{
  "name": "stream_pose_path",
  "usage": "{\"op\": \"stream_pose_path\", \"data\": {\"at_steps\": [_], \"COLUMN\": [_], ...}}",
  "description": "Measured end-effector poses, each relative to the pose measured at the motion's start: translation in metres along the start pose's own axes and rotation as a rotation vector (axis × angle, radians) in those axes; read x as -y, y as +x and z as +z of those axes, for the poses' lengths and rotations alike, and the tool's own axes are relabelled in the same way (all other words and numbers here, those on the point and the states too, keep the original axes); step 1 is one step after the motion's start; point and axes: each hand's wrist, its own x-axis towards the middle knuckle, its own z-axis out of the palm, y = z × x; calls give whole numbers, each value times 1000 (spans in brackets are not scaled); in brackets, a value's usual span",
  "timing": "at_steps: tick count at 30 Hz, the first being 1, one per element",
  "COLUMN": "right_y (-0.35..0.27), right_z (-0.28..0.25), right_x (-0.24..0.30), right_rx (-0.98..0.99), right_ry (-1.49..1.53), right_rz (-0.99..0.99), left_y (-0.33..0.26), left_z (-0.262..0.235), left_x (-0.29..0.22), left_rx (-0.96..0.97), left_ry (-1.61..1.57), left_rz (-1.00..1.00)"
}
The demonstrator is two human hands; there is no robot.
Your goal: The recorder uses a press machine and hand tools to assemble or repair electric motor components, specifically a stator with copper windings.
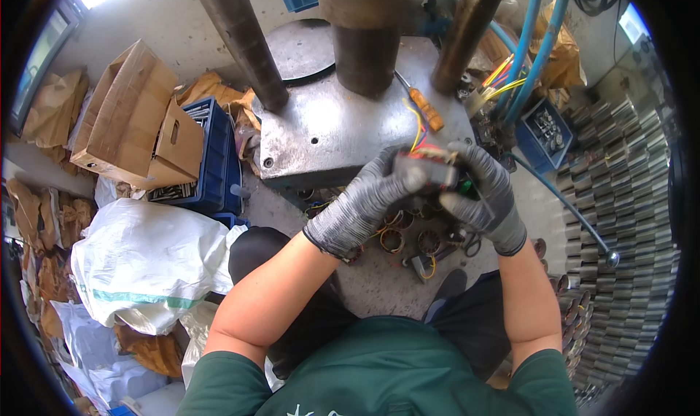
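Note:
Over the near edge of the press plate (313,142), both gloved hands hold a motor stator (430,171) with a grey metal body. Its red, yellow and blue lead wires stick up toward the press. My left hand (370,199) grips its left side, the thumb across the body. Around its right side my right hand (490,197) is closed, and something green shows beside those fingers. The stator's inside is hidden. Beyond the hands, a screwdriver with an orange handle (426,110) lies on the plate. Several wound stators (391,240) sit on the floor below.
The press ram (368,59) stands between two steel columns (244,44). At left are a cardboard box (131,117), a blue crate (219,150) and a white sack (157,252). Stacked metal cores (620,234), a ball-ended lever (612,258) and a blue bin (544,135) are right.

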Motion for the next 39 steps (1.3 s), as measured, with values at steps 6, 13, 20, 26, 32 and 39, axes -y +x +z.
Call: {"op": "stream_pose_path", "data": {"at_steps": [6, 13, 20, 26, 32, 39], "right_y": [-1, 13, 36, 66, 65, 30], "right_z": [-8, 1, 66, 79, 48, 51], "right_x": [-15, -60, -171, -169, -111, 5], "right_rx": [31, 116, 89, -120, 11, -17], "right_ry": [-397, -242, -18, 562, 19, 1080], "right_rz": [-318, -113, 45, 290, 69, 547], "left_y": [5, 4, 0, 11, 5, 12], "left_z": [17, -7, 0, -15, -10, 1], "left_x": [8, 8, -3, 9, 3, -3], "left_rx": [-178, -331, -454, -411, -424, -210], "left_ry": [219, 864, 942, 743, 788, 831], "left_rz": [344, 997, 1059, 1016, 914, 1019]}}
